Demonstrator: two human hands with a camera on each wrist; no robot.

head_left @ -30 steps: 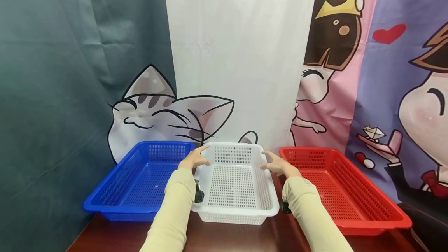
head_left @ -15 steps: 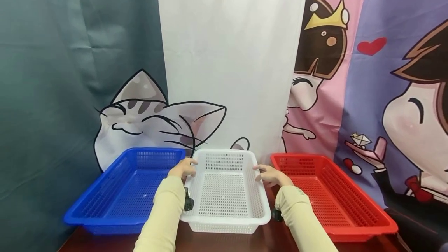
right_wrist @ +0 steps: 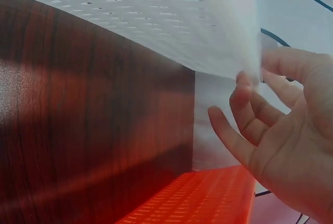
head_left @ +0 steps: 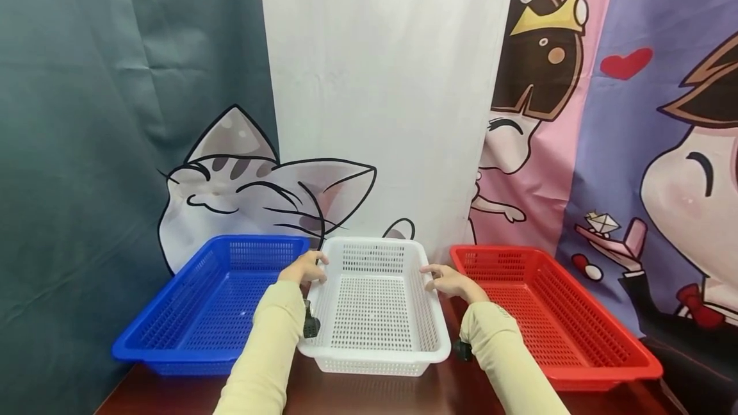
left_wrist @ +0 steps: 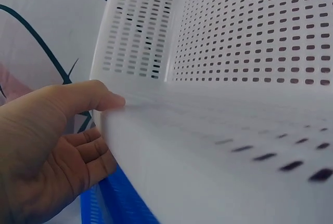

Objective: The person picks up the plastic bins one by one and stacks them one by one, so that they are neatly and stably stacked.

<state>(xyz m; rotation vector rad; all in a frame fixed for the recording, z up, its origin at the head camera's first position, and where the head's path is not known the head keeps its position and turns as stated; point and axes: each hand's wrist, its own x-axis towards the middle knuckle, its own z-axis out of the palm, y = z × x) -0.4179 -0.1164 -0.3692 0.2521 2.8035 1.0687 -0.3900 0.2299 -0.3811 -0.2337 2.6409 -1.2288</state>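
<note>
A white perforated plastic basket point(head_left: 373, 357) stands between a blue one and a red one in the head view. My left hand point(head_left: 303, 268) grips its left rim; in the left wrist view the thumb point(left_wrist: 106, 99) lies over the rim while the other fingers curl below on the outside. On the opposite side, my right hand point(head_left: 452, 282) holds the right rim. The right wrist view shows its fingers point(right_wrist: 250, 112) bent under the rim's outer edge, with part of the grip hidden behind the white plastic. Nothing lies inside the white basket.
To the left stands the blue basket point(head_left: 190, 356), its right side close to my left hand. The red basket point(head_left: 605, 373) is right of my right hand. All rest on a dark reddish wooden table point(head_left: 357, 396) before a printed curtain point(head_left: 380, 82).
Both hands have come from beside the white basket's rim to holding it on either side. The head view has shifted slightly; the baskets keep about the same places.
</note>
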